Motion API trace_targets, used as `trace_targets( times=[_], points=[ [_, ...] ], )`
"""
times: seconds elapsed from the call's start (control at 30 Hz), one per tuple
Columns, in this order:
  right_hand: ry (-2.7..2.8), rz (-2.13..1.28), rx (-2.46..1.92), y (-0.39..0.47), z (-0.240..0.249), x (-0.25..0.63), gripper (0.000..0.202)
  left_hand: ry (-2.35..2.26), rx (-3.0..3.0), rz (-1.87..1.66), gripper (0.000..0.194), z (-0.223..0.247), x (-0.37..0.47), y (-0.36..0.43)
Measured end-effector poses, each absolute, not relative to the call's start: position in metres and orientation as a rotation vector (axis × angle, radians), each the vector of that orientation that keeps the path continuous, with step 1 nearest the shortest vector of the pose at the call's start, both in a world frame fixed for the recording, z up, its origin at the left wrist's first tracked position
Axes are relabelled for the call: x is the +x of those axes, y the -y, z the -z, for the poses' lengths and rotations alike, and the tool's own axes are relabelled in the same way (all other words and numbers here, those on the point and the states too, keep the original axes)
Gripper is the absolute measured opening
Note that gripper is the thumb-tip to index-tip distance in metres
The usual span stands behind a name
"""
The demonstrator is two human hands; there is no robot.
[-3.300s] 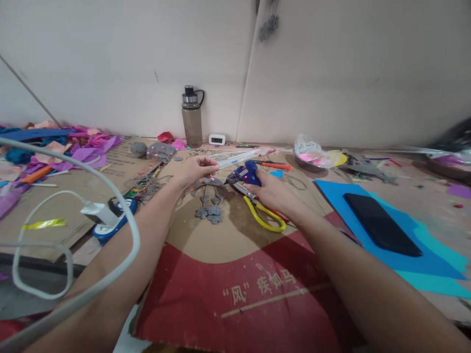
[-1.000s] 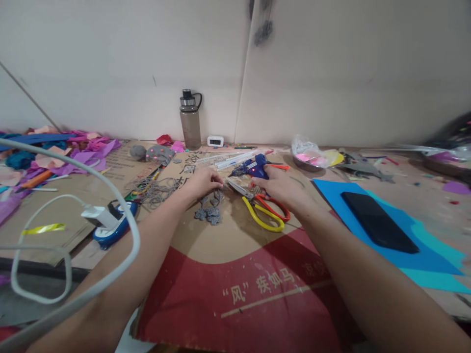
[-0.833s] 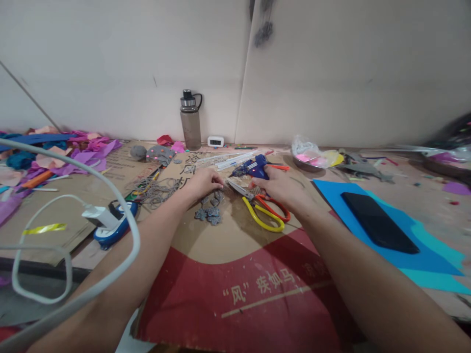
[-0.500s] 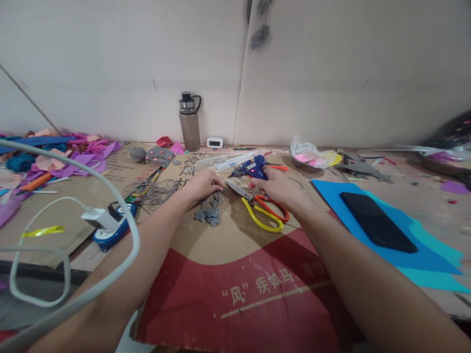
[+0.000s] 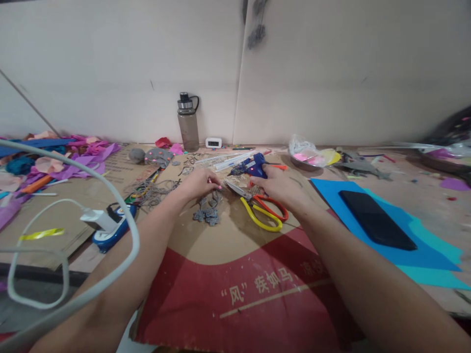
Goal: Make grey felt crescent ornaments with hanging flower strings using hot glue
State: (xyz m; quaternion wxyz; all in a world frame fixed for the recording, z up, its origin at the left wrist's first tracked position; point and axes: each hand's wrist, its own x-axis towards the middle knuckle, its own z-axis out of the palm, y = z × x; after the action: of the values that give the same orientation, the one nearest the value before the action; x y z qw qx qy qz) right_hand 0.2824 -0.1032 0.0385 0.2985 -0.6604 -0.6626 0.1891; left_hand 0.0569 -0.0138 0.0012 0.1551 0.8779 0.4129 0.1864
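Observation:
My left hand [image 5: 200,183] is low over the cardboard, thumb and fingers pinched together; what they hold is too small to make out, though a pink spot shows at the tips. Just below it lie grey flower-shaped pieces [image 5: 206,216] with short cords. My right hand [image 5: 274,180] has its fingers around the handle of a blue hot glue gun [image 5: 256,165], whose nozzle points left. Between the hands, scissors [image 5: 262,211] with yellow and orange handles lie with their blades toward my left hand.
Clear glue sticks [image 5: 231,162] and tangled grey cord [image 5: 156,192] surround the work. A bottle [image 5: 188,125] and small clock [image 5: 213,142] stand by the wall. A phone [image 5: 377,219] lies on blue sheets [image 5: 331,201] at right. A white cable [image 5: 134,240] loops across the left foreground.
The view has shifted very slightly. Both hands stay almost in place, the left still pinched and the right still at the glue gun.

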Motion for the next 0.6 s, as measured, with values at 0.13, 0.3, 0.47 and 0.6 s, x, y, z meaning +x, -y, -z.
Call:
trace_targets(
  times=[0.13, 0.3, 0.47, 0.6],
  points=[
    [1.684, -0.616, -1.752, 0.101, -0.037, 0.283, 0.027, -1.138, 2.549, -0.463, 0.014, -0.001, 0.058, 0.014],
    [1.669, -0.674, -1.74, 0.098, -0.036, 0.284, 0.023, -1.14, 2.547, -0.484, 0.014, -0.005, 0.054, 0.013],
    [1.627, -0.588, -1.796, 0.106, -0.052, 0.28, 0.021, -1.271, 2.394, -0.704, 0.016, -0.018, 0.046, 0.017],
    [1.598, -0.613, -1.758, 0.112, -0.059, 0.279, 0.011, -1.382, 2.304, -0.737, 0.016, -0.031, 0.046, 0.028]
  ],
)
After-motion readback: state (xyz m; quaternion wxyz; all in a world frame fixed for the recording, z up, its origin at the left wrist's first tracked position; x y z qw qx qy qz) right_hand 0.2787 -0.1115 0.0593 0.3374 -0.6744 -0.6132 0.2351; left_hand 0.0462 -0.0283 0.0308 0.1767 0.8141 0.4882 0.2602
